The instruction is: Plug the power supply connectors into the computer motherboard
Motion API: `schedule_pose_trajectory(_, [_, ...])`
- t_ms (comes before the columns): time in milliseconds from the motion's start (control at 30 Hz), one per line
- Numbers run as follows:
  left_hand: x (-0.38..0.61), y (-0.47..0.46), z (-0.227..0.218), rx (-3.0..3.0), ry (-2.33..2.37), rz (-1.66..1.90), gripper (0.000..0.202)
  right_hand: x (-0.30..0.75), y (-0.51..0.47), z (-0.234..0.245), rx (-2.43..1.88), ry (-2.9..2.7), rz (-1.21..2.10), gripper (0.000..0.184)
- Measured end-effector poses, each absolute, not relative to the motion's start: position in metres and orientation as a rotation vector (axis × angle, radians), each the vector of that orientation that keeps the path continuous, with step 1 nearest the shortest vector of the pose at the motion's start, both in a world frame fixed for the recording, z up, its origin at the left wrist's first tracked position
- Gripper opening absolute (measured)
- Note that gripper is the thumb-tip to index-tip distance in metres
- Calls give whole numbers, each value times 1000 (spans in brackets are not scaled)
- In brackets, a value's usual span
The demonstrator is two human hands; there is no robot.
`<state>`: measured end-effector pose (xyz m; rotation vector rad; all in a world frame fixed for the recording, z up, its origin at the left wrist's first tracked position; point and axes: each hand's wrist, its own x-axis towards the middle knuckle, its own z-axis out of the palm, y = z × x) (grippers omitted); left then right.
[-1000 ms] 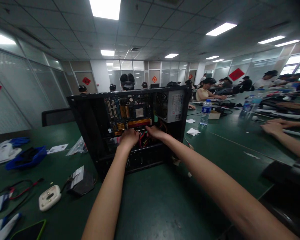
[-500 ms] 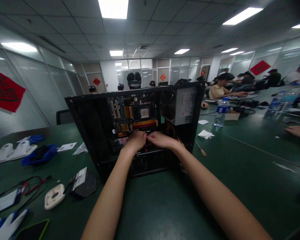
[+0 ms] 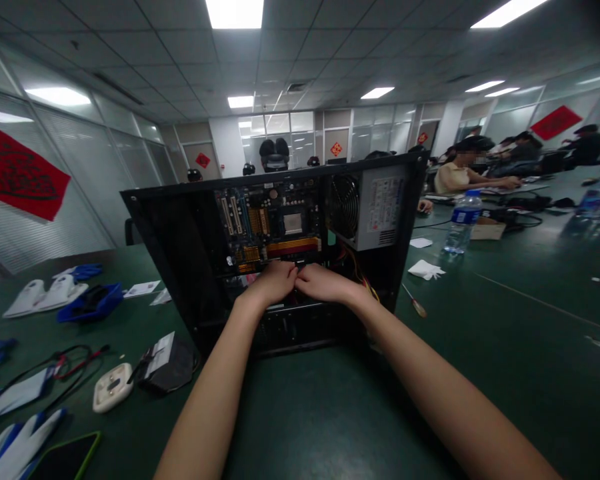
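Observation:
An open computer case stands on the green table, its inside facing me. Both hands reach into its lower middle, below the motherboard. My left hand is closed, fingers curled away from me. Right beside it, my right hand is closed as well, its knuckles close to the left fingers. Whatever the fingertips grip is hidden behind the hands. A silver power supply fills the case's upper right corner, with loose coloured cables hanging below it.
On the left lie a dark block with a label, a cream square object, a blue tray, gloves and a phone. To the right are a thin tan-ended tool, a tissue and a water bottle.
My view has turned a little, so the background and right-hand items sit further right. Both hands stay at nearly the same spot in the case, the fingers slightly nearer each other.

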<state>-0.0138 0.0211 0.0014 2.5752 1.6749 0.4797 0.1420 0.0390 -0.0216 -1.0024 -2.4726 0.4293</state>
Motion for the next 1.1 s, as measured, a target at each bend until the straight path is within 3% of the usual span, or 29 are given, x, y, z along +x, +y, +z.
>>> schedule_pose_trajectory(367, [-20,22,-1,2561,1505,608,30,141,27,-9,-1024,-2516,352,33])
schedule_pose_trajectory(667, [-19,20,2,2531,1440,637,28,145,27,-8,-975,-2478,510,32])
schedule_pose_trajectory(900, [-17,15,-1,2444,1458,429,27,146,30,-12,-988,-2613,694,24])
schedule_pose_trajectory(1100, [-13,15,-3,2489,1568,329,31,146,32,-12,-1128,-2688,639,30])
